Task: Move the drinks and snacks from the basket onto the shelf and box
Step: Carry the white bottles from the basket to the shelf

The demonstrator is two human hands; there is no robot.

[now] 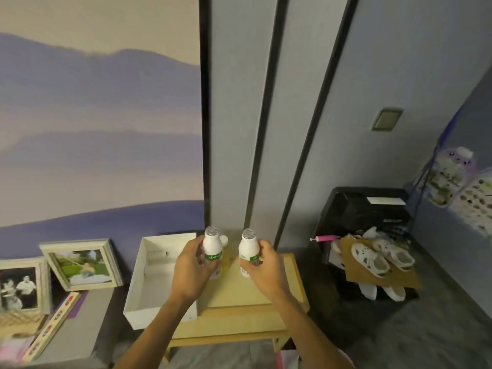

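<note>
A: Which step is this? Each hand is wrapped round a drink — the left hand (192,265) with its fingers closed on the left bottle (212,252), the right hand (262,265) clamped the same way on the right bottle (249,251); both bottles stand upright, caps above the fingertips, side by side but apart.

B: I'd call it the setting-down step; the bottles sit just over the back of the pale wooden shelf (239,294), which lies under and behind both palms. Whether their bases already touch the wood I can't tell; the fingers hide them.

A: And the next move?

B: Lower them level until they bear weight, then let the fingers part without knocking either one; they are narrow and tall, so likely to tip.

A: What of the containers?

B: The white box (149,278) lies just left of the left hand's knuckles — open-topped, and what shows of its inside looks bare. A third white bottle cap (224,239) peeks out just behind the left fingertips; the basket isn't in view.
</note>
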